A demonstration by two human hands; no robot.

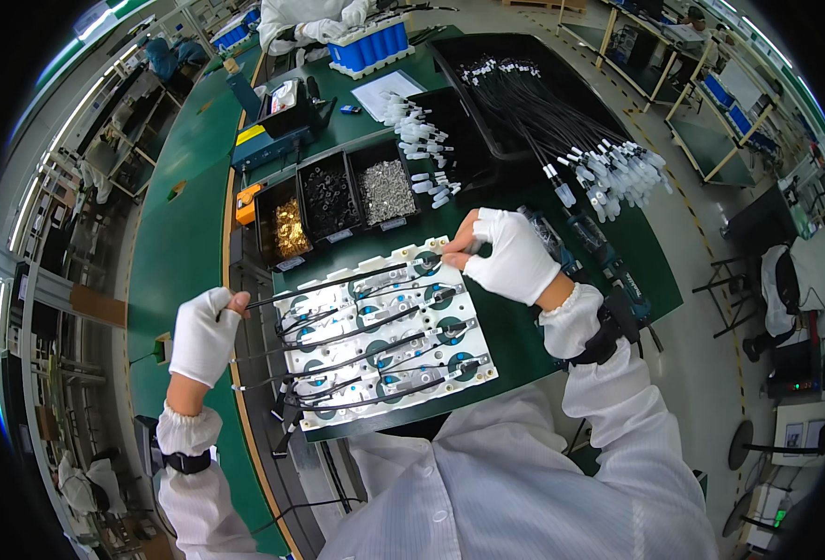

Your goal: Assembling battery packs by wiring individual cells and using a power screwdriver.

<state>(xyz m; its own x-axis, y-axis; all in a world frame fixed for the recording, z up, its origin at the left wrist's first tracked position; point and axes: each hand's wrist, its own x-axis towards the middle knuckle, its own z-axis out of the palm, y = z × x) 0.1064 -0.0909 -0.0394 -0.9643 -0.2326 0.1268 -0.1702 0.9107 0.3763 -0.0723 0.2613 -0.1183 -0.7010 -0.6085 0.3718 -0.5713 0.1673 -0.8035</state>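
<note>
A white fixture plate (375, 331) with several round blue-ringed parts lies on the green bench in front of me. Several black cables run across it from left to right. My left hand (205, 334), in a white glove, pinches the left end of the top black cable (328, 282) at the plate's left edge. My right hand (510, 257), also gloved, grips the other end of that cable over the plate's upper right corner. The cable stretches between both hands.
Behind the plate stand three small black bins: gold parts (291, 229), black parts (330, 199), silver parts (386, 191). A large black tray (515, 56) holds many black cables with white connectors (618, 168). A co-worker's gloved hands (333, 26) rest by blue cells (370, 45).
</note>
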